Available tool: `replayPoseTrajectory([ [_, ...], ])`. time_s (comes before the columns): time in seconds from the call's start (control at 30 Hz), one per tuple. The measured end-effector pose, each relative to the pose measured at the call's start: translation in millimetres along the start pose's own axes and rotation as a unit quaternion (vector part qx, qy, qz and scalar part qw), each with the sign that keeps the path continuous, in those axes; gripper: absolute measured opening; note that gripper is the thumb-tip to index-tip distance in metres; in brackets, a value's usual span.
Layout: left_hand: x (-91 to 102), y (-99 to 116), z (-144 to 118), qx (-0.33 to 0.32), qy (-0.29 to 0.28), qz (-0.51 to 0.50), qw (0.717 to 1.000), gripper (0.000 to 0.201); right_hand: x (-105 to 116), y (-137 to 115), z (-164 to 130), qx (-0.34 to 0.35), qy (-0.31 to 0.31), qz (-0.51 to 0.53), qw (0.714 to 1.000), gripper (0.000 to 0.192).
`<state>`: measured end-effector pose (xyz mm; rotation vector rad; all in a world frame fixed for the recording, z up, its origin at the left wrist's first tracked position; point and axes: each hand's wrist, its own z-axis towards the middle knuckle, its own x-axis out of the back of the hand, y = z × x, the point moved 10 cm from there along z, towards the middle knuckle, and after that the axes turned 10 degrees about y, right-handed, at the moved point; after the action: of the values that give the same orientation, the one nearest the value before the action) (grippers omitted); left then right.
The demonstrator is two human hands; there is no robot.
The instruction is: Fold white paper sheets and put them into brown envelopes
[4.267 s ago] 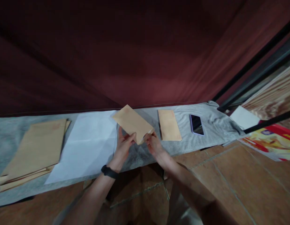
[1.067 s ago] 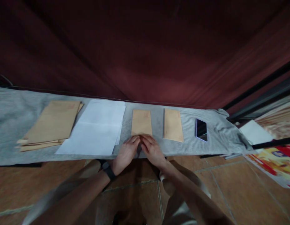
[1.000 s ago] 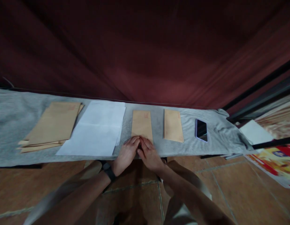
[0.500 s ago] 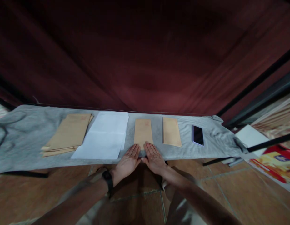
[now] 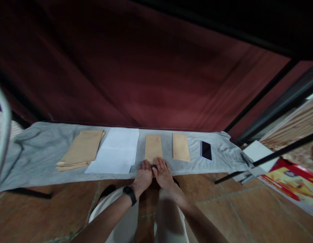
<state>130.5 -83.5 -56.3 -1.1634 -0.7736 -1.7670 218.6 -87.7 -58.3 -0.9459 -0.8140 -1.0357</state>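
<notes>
A brown paper envelope (image 5: 153,147) lies flat on the grey cloth (image 5: 197,165), straight ahead of me. My left hand (image 5: 143,175), with a dark band on its wrist, rests palm down at the envelope's lower left corner. At the lower right corner lies my right hand (image 5: 163,173), its fingers stretched out over the edge. The two thumbs come close together below the envelope. Right of it is another brown envelope (image 5: 180,147), possibly a small pile. White paper sheets (image 5: 116,150) lie to the left, beside a stack of larger brown envelopes (image 5: 83,146).
A phone (image 5: 206,151) lies toward the right end of the cloth. Dark red fabric (image 5: 146,87) hangs behind the bench. Black metal bars (image 5: 262,91) and a red and yellow box (image 5: 293,182) are at the right. A pale curved tube (image 5: 4,135) crosses the left edge.
The view has shifted, and the pale tube now shows at the left. Both hands have slid toward me, down to the envelope's near edge; the left fingers look less extended.
</notes>
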Motion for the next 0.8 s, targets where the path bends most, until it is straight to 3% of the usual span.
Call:
replayPoseTrajectory([
  [0.17,2.7,-5.2,-14.2,-0.005,0.018,-0.011,1.000,0.057,-0.6,-22.4,-10.8,0.038,0.018,0.025,0.999,0.049],
  [0.47,5.9,-7.9,-18.0,0.006,0.041,-0.059,0.997,0.055,11.0,-10.3,-21.1,0.055,0.084,-0.004,0.995,0.050],
  [0.8,10.3,-11.8,-5.5,0.042,-0.009,-0.042,0.998,0.045,16.5,-8.8,-11.4,0.041,0.057,-0.004,0.998,0.045],
])
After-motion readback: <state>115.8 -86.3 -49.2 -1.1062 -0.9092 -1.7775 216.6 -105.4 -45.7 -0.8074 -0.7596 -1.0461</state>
